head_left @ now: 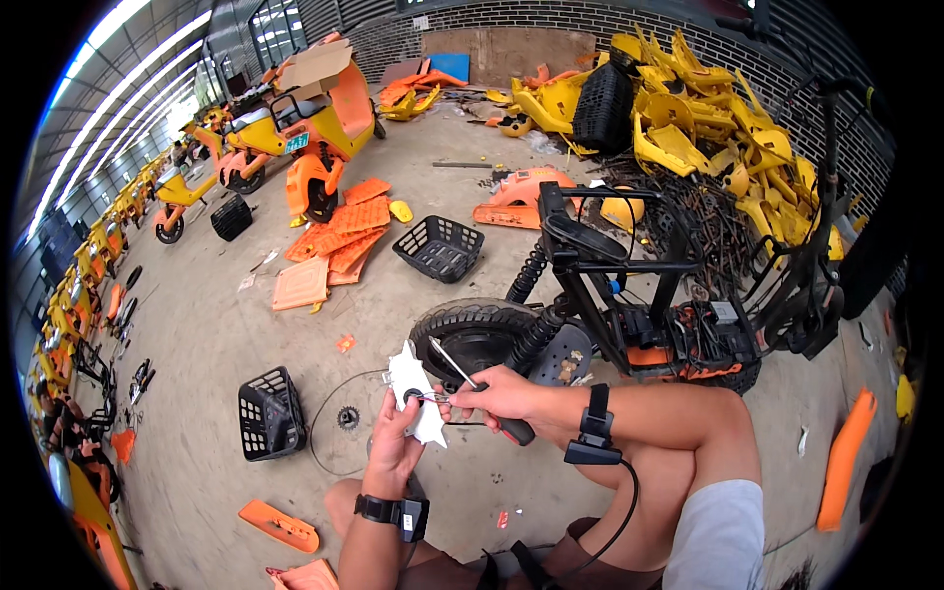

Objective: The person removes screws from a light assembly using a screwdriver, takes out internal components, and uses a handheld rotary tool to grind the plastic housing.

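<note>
The left hand (391,438) pinches a white jagged-edged plate (409,372) between thumb and fingers, holding it tilted above the concrete floor (197,344), in front of the seated person. A small dark round piece (413,395) sits on the plate beside the thumb. The right hand (503,398) is curled around a screwdriver (516,430) with a black-and-red handle, its metal shaft pointing up and to the left; the fingertips of this hand are drawn together near thin wires at the plate's right edge, though whether they grip them I cannot tell. Both wrists wear black straps with small boxes. Just beyond the plate lies the wheel (462,324) of a stripped black scooter frame (629,265), near its coil shock absorber (527,272). To the left, a small sprocket (348,418) lies near a black plastic basket (270,421); farther off are orange panels (339,236), yellow-and-orange scooters (329,128) and a heap of yellow body panels (678,108)
</note>
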The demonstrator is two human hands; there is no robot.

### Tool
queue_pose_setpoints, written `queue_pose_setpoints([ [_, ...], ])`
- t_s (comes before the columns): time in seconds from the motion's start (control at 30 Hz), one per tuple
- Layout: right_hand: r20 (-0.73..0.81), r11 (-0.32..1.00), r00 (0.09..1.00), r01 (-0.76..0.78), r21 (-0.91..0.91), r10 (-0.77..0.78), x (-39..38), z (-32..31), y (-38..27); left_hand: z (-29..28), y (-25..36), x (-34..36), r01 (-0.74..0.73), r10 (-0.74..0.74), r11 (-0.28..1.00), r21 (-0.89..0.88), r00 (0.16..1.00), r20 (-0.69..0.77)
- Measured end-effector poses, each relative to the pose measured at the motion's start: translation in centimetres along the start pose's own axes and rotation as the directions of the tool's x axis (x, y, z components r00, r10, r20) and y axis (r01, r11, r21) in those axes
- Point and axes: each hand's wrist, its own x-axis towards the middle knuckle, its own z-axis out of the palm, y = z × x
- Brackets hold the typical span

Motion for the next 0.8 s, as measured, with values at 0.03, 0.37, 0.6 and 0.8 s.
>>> queue_pose_setpoints([
  [0.03, -0.007, 1.000, 1.000, 0.000, -0.003, 0.000, -0.1, 0.1, -0.2, -0.1, 0.0, 0.1, -0.010, 0.010, 1.000, 0.013, 1.000, -0.023],
  [0.37, 0.069, 0.998, 0.996, -0.046, -0.048, 0.049, -0.2, 0.6, -0.4, -0.8, 0.7, 0.3, -0.015, 0.015, 1.000, 0.001, 0.998, -0.064],
  [0.6, -0.036, 0.991, 0.995, 0.091, -0.099, -0.095, 0.4, 1.0, -0.8, -0.6, 1.8, -0.4, 0.016, -0.024, 0.992, -0.126, 0.998, -0.065],
  [0.8, -0.060, 0.955, 0.995, 0.064, -0.291, -0.085, 0.7, 2.0, -1.3, -2.2, 3.0, -1.2, -0.086, 0.065, 0.977, -0.197, 0.992, -0.111],
])
